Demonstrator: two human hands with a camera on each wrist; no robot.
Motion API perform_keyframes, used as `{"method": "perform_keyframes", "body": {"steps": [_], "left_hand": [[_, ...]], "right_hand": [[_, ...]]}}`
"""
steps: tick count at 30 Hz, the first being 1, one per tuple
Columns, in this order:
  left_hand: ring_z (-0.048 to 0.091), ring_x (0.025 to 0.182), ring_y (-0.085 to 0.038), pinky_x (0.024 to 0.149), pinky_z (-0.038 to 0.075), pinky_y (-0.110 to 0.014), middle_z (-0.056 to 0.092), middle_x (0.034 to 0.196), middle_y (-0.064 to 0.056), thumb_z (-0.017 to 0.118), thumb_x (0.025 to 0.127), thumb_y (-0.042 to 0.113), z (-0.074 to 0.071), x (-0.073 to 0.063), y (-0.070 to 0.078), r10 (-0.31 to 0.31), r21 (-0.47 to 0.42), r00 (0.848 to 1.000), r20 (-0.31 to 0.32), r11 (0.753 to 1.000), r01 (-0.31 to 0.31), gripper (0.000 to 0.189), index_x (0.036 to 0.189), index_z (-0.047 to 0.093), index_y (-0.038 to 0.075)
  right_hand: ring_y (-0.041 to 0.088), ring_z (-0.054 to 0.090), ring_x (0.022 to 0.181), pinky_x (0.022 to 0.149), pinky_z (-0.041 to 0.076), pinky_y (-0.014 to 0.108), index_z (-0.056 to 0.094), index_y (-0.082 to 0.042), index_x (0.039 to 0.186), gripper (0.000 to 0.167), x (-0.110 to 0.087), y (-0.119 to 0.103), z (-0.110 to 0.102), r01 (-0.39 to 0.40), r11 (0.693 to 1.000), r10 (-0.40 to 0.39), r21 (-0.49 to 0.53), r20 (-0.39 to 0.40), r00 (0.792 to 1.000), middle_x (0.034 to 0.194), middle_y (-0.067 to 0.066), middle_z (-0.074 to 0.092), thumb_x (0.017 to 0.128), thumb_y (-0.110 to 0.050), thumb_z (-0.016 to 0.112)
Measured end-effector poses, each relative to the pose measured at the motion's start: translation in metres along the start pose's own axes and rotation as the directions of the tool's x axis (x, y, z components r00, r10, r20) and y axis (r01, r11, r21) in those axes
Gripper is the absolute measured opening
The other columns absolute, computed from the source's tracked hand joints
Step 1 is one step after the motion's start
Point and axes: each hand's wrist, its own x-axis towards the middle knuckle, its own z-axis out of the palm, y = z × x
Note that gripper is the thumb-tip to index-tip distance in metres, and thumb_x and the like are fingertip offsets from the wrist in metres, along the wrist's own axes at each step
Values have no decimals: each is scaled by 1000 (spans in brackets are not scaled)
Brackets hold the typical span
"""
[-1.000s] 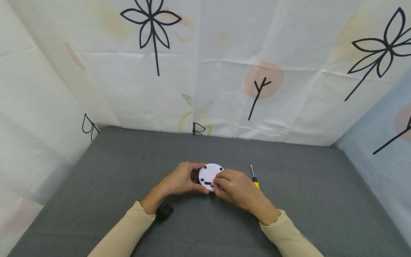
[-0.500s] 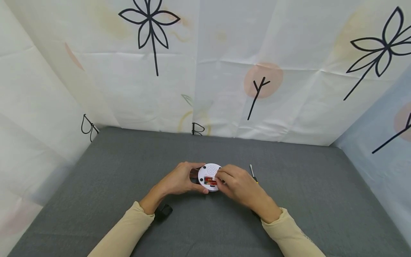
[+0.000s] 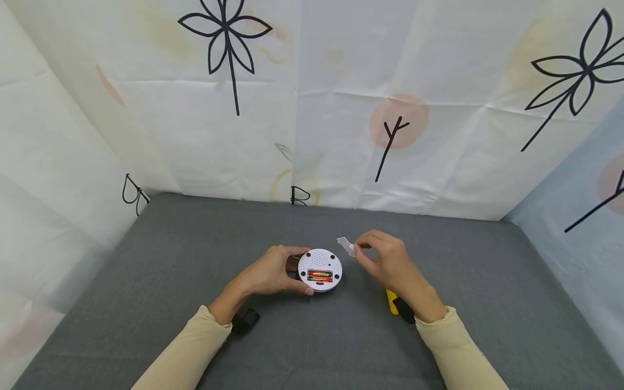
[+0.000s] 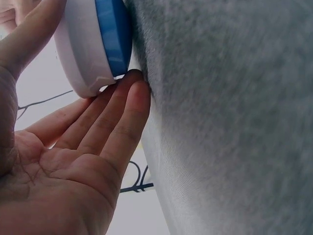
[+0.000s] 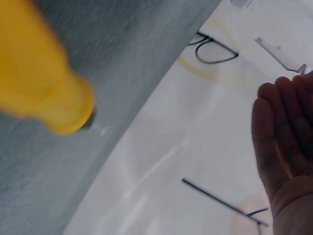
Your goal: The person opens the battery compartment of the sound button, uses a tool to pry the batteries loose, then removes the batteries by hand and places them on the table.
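A white round device (image 3: 319, 263) is held face-up at the middle of the worktop (image 3: 312, 352), its battery compartment uncovered.
Inside, what appear to be 2 red batteries (image 3: 320, 276) are seated; the opening is judged complete, with the cover (image 3: 346, 246) not yet refitted, though whether the batteries are to be removed first cannot be told. The device's rim is clasped between thumb and fingers of the left hand (image 3: 272, 272), its palm turned inward. The cover is pinched in the fingers of the right hand (image 3: 389, 260), poised apart from the device, forearm angled in. Beside the right wrist, a yellow-handled tool (image 3: 391, 301) is partly hidden.
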Motion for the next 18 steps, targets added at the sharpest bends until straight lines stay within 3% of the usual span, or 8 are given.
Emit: {"method": "perform_keyframes", "body": {"steps": [3,5,7,9,13,16,18], "left_hand": [[68,106,-11,91,54,-29,71,117,0,95,71,26,-2,-1,0,-5,-1,1000,9,1000,5,82,140,58,1],[68,107,-12,91,54,-29,71,118,-1,95,71,26,-2,-1,0,-8,4,1000,12,1000,8,83,140,57,0],[68,107,-13,92,54,-30,71,119,-2,95,71,26,-3,-2,0,-12,6,1000,16,1000,12,84,140,56,-2],[68,108,-13,92,54,-30,71,120,-3,95,71,26,-4,-2,0,-11,8,1000,20,1000,11,85,141,56,-2],[68,107,-12,92,53,-29,71,119,-2,95,71,25,-5,-2,0,-4,4,1000,25,1000,3,83,140,57,-2],[68,107,-13,92,54,-30,71,119,-3,95,71,24,-4,-2,0,-1,0,1000,24,1000,1,83,140,56,-2],[68,107,-13,92,54,-31,71,119,-4,95,71,24,-4,-2,1,-1,-5,1000,25,1000,1,84,140,56,-3]], "right_hand": [[17,68,76,67,58,37,72,-5,86,11,-5,7,-2,-130,991,129,19,42,991,84,3,69,84,6,74],[16,67,75,66,57,36,74,-5,87,9,-7,10,-3,-244,969,240,42,85,967,83,2,70,86,5,73],[14,66,74,66,56,35,75,-5,89,7,-8,11,-3,-366,929,356,53,141,924,84,1,71,89,1,72],[13,64,72,64,54,32,77,-5,91,7,-9,12,-5,-480,876,462,54,197,865,83,0,72,92,-3,70],[12,59,66,59,49,28,78,-6,93,12,-8,14,-7,-615,788,580,34,293,760,83,1,72,95,-8,67],[13,55,63,56,47,28,79,-5,93,14,-7,15,-8,-665,746,618,26,343,707,84,2,72,95,-10,66],[14,55,62,55,46,28,78,-4,94,15,-7,16,-7,-681,731,627,31,364,689,84,2,72,95,-11,66]]}}
